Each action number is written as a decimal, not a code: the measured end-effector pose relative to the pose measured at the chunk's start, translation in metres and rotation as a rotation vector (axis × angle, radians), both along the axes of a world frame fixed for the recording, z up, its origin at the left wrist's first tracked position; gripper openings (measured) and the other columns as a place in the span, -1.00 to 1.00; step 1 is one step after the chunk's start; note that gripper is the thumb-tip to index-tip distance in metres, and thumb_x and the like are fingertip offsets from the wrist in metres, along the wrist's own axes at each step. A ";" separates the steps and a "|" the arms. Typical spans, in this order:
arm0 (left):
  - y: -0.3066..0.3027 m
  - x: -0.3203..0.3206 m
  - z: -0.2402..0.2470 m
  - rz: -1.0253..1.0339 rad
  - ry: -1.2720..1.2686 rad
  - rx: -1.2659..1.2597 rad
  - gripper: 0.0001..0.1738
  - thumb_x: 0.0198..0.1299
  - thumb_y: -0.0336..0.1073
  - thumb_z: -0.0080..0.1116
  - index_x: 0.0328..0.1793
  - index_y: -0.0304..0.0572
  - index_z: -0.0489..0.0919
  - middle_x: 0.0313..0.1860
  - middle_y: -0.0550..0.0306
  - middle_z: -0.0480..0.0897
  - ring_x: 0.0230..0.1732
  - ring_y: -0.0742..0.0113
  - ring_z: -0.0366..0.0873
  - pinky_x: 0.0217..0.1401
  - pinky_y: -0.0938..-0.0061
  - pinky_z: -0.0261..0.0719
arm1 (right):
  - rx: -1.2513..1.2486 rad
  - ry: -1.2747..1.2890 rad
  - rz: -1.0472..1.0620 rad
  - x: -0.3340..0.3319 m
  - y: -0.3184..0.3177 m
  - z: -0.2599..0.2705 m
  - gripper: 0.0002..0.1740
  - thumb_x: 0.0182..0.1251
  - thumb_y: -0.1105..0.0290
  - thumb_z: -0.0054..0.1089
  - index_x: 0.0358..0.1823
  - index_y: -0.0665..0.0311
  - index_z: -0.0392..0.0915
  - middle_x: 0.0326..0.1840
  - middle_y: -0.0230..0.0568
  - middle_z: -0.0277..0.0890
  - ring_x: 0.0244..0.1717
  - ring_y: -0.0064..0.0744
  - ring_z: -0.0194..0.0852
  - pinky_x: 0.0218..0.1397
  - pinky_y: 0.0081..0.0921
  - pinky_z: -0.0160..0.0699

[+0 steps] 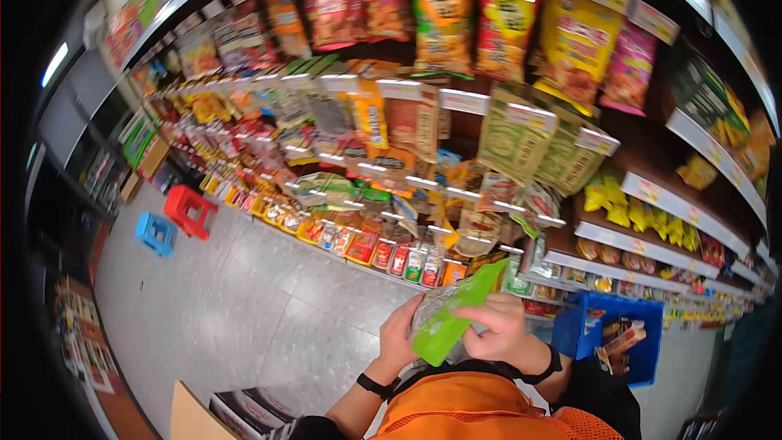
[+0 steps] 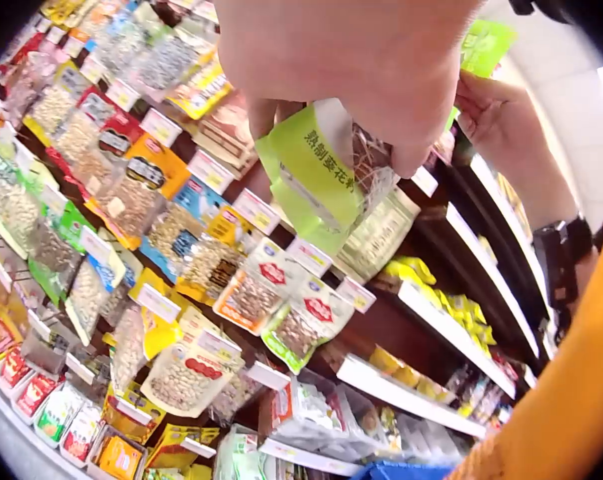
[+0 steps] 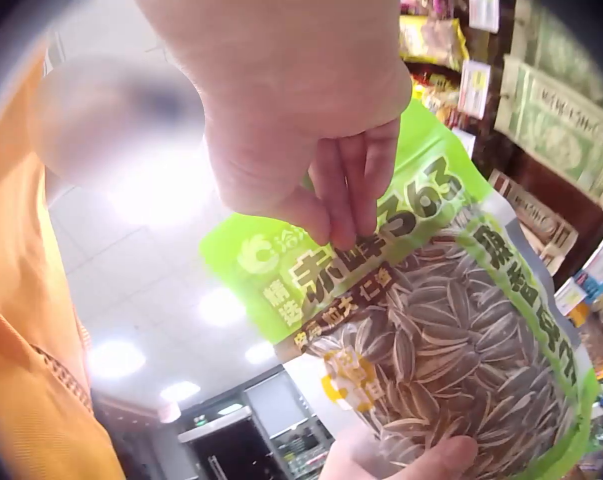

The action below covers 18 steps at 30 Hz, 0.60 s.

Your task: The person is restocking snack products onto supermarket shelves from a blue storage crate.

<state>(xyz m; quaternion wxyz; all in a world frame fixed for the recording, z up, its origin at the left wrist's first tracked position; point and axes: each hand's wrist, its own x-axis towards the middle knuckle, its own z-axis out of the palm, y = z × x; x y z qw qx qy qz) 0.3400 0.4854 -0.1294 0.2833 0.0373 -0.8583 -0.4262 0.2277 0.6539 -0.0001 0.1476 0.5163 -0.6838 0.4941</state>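
A green bag of sunflower seeds (image 1: 456, 310) is held up before the orange vest. The left hand (image 1: 397, 332) grips its lower side; in the right wrist view the left hand's thumb lies on the clear window over the striped seeds (image 3: 462, 340). The right hand (image 1: 497, 327) is at the green top band, and its fingertips touch the printed front (image 3: 352, 240). In the left wrist view the left hand (image 2: 342, 70) covers part of the bag (image 2: 312, 175), with the right hand (image 2: 502, 125) behind it at the green edge.
Shelves of hanging snack bags (image 1: 444, 20) curve across the front and right. A blue basket (image 1: 577, 326) with packages stands at the right. Red (image 1: 190, 210) and blue (image 1: 155, 233) stools stand on the tiled floor at the left. Boxes (image 1: 244, 414) lie near the lower left.
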 end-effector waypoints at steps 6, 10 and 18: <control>-0.069 0.050 -0.006 0.175 -0.093 0.520 -0.33 0.06 -0.31 0.51 0.31 -0.32 0.53 0.16 -0.02 0.68 0.12 0.19 0.68 0.24 0.29 0.60 | -0.026 -0.289 0.149 -0.011 -0.105 -0.008 -0.30 0.08 0.52 0.50 0.31 0.36 0.44 -0.44 -0.28 0.69 -0.53 -0.45 0.63 -0.40 -0.53 0.58; -0.122 0.067 0.003 0.183 0.035 1.092 -0.44 0.15 -0.42 0.42 0.27 -0.46 0.53 0.08 0.02 0.70 0.05 0.28 0.67 0.17 0.35 0.63 | 0.078 -0.404 0.089 -0.040 -0.156 -0.027 -0.27 0.09 0.47 0.53 0.31 0.40 0.39 -0.19 -0.21 0.64 -0.34 -0.52 0.54 -0.27 -0.59 0.52; -0.231 0.038 0.018 0.049 -0.113 1.093 -0.45 0.16 -0.38 0.42 0.28 -0.41 0.55 0.10 0.09 0.70 0.08 0.35 0.64 0.23 0.37 0.58 | 0.174 -1.272 0.810 -0.099 -0.283 -0.077 -0.53 0.44 0.41 0.29 0.31 0.36 0.43 0.16 -0.31 0.60 0.09 -0.49 0.54 0.23 -0.44 0.47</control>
